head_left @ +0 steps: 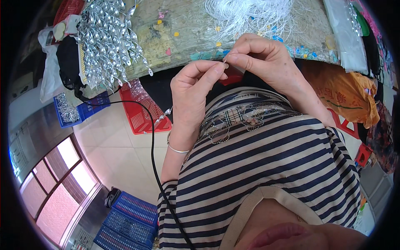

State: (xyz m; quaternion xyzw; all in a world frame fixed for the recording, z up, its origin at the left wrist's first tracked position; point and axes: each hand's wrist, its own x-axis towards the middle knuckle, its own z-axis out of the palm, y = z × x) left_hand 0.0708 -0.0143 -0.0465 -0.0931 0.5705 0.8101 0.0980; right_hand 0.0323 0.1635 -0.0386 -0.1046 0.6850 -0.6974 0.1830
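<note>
My left hand point(191, 89) and my right hand point(268, 60) meet at the table's near edge, thumbs and forefingers pinched close together. Between the fingertips is something pale and very thin, too small to name. Beside my left wrist hangs one silver twisted ornament point(163, 116); what it hangs from cannot be made out. Just beyond my right hand, a loose heap of white strings point(254, 16) lies on the worn table point(183, 23). To the left, many silver twisted ornaments point(109, 43) hang in rows over the table's edge.
Small yellow, blue and pink scraps dot the table. Clear plastic bags point(348, 37) lie at its right end, above an orange bag point(339, 89). Below on the left are a red basket point(143, 112) and a blue basket point(93, 106). A black cable point(153, 146) runs down beside my left arm.
</note>
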